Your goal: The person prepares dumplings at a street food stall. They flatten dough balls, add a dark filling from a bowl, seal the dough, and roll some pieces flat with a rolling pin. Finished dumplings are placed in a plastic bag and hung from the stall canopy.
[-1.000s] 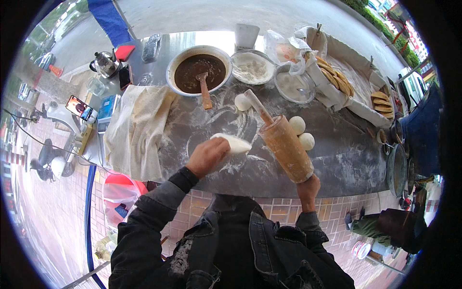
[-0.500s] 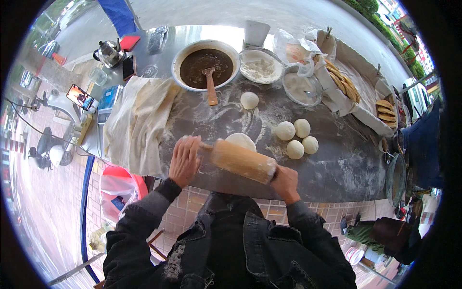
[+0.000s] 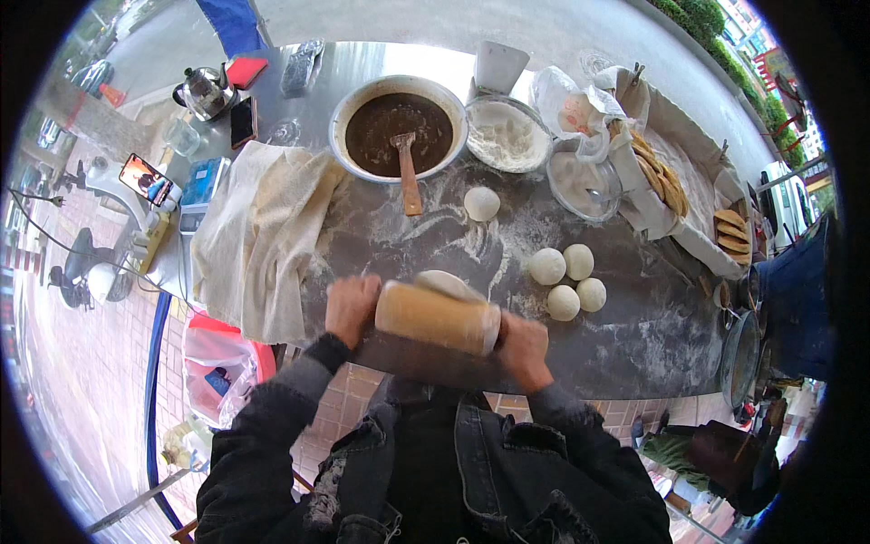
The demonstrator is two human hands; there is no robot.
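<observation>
Left hand (image 3: 352,308), right hand (image 3: 523,341) closed on ends of rolling pin (image 3: 437,316), pin over flattened dough (image 3: 446,284).

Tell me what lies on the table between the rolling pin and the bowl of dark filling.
In the head view, the flattened dough piece lies just beyond the rolling pin. Past it is floured table, then the wooden spoon jutting from the bowl of dark filling.

Dark washed-denim jacket with long sleeves to the wrists; black top beneath its open front; bare left hand (image 3: 352,308) and right hand (image 3: 523,347).
</observation>
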